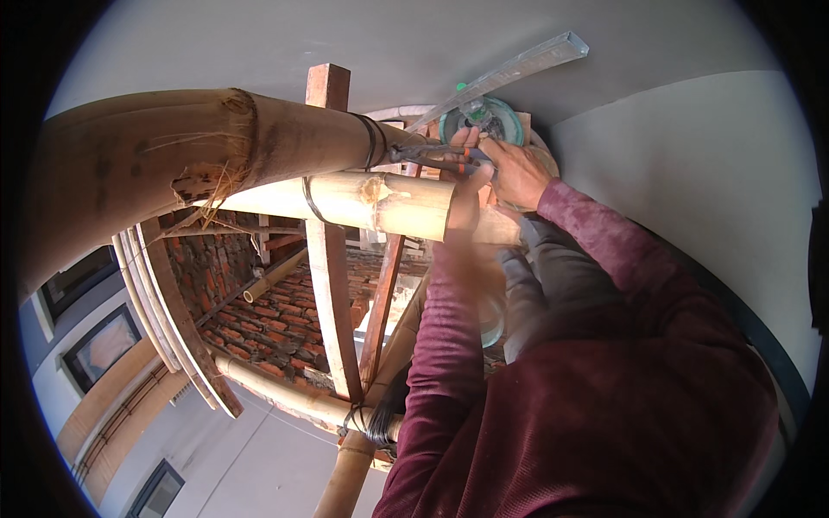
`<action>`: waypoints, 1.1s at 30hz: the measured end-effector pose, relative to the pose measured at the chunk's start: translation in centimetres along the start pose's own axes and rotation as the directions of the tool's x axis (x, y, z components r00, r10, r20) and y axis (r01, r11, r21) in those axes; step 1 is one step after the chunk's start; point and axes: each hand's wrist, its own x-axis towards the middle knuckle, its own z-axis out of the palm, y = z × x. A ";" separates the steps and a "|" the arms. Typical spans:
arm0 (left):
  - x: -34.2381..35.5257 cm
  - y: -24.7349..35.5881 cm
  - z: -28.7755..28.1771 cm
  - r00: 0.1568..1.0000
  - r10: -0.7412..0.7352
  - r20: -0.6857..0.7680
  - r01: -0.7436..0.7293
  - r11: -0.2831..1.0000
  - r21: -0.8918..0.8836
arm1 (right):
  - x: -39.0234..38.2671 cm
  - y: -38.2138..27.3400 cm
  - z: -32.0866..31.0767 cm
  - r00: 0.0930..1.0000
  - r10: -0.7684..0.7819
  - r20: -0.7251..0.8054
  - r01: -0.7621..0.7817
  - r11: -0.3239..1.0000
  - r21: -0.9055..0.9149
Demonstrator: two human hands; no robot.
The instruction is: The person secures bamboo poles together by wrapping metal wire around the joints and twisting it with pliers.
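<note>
My left hand point(466, 168), partly blurred, and my right hand point(514, 173) are closed around a dark tool with orange-marked handles point(436, 158), which looks like pliers. Its tip is at the upper bamboo pole point(302, 138), beside black ties point(371, 138) wrapped round that pole. Just below runs a paler bamboo pole point(406, 207) with a cut end beside my left wrist, crossing a wooden post point(332, 293). Behind my hands sit a teal round container point(512, 125) and a clear bottle with a green cap point(473, 108). Exactly what each finger grips is partly hidden.
A long metal channel point(527, 65) slants above my hands, beside a pale wall point(691, 147). My legs point(561, 276) rest among the bamboo scaffold, with a lashed lower pole point(285, 393), wooden boards point(173, 302) and rough brickwork point(250, 324) below. A building with windows point(99, 345) is at left.
</note>
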 end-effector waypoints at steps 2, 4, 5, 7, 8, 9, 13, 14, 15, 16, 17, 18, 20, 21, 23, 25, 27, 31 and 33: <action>-1.2 -0.5 -1.1 0.986 -0.145 0.077 0.151 0.986 -0.073 | -0.1 1.0 0.5 0.999 -0.050 -0.015 0.051 0.997 0.057; -2.0 -1.1 -2.0 0.969 -0.210 0.130 0.227 0.965 -0.129 | 0.2 1.0 0.1 0.991 -0.066 0.116 0.047 0.986 0.157; -2.4 -1.4 -2.4 0.968 -0.211 0.132 0.230 0.962 -0.148 | 0.2 1.0 -0.1 0.981 -0.078 0.180 0.040 0.978 0.206; -3.0 -1.7 -2.6 0.966 -0.218 0.142 0.242 0.953 -0.184 | 0.1 1.2 0.0 0.972 -0.111 0.205 0.050 0.959 0.279; -3.1 -1.8 -3.0 0.959 -0.236 0.156 0.261 0.951 -0.167 | 0.1 1.3 0.1 0.968 -0.128 0.216 0.054 0.947 0.315; -3.2 -1.7 -3.1 0.957 -0.234 0.173 0.264 0.948 -0.177 | 0.0 1.4 0.3 0.962 -0.152 0.226 0.060 0.928 0.367; -3.2 -1.6 -3.2 0.959 -0.191 0.208 0.229 0.958 -0.175 | -0.4 1.2 0.6 0.925 -0.210 0.318 0.026 0.868 0.496; -3.1 -1.6 -3.2 0.963 -0.173 0.209 0.209 0.964 -0.164 | -0.6 1.0 0.5 0.910 -0.215 0.356 0.004 0.861 0.509; -2.8 -1.2 -3.0 0.952 -0.193 0.240 0.229 0.964 -0.134 | -0.7 0.5 0.0 0.854 -0.149 0.499 -0.195 0.797 0.571; -2.4 -0.8 -2.9 0.939 -0.214 0.270 0.249 0.963 -0.103 | -0.6 -0.2 -0.8 0.766 -0.105 0.635 -0.393 0.705 0.590; -2.1 -0.2 -2.9 0.925 -0.235 0.299 0.267 0.961 -0.071 | -0.5 -0.6 -1.3 0.650 -0.085 0.755 -0.577 0.590 0.564; -2.0 0.0 -2.7 0.914 -0.217 0.342 0.254 0.965 -0.069 | -0.7 -0.4 -1.1 0.611 -0.123 0.782 -0.647 0.491 0.583; -1.5 -1.3 -3.6 0.892 -0.089 0.442 0.155 0.981 -0.114 | -1.1 0.1 -0.3 0.536 -0.214 0.817 -0.769 0.276 0.577; -1.4 -1.2 -3.2 0.892 -0.067 0.447 0.137 0.983 -0.126 | -1.0 0.3 -0.2 0.489 -0.301 0.819 -0.808 0.196 0.555; -1.3 -0.8 -2.6 0.892 -0.019 0.452 0.097 0.984 -0.151 | -0.4 0.7 0.1 0.365 -0.523 0.770 -0.878 0.082 0.472; -1.4 -0.6 -1.7 0.945 -0.117 0.306 0.161 0.979 -0.122 | 0.4 1.4 0.7 0.279 -0.644 0.712 -0.908 0.066 0.415; -1.3 0.2 0.0 0.960 -0.272 0.067 0.276 0.960 -0.052 | 0.4 2.5 1.1 0.289 -0.637 0.714 -0.905 0.060 0.420; -0.5 0.8 3.1 0.899 -0.369 -0.236 0.319 0.921 -0.225 | 1.8 2.3 -2.3 0.343 -0.104 0.934 -0.794 0.499 0.347; 0.1 -0.4 2.8 0.879 -0.357 -0.317 0.274 0.921 -0.277 | 0.5 1.3 -3.9 0.808 -0.019 0.589 -0.260 0.885 0.386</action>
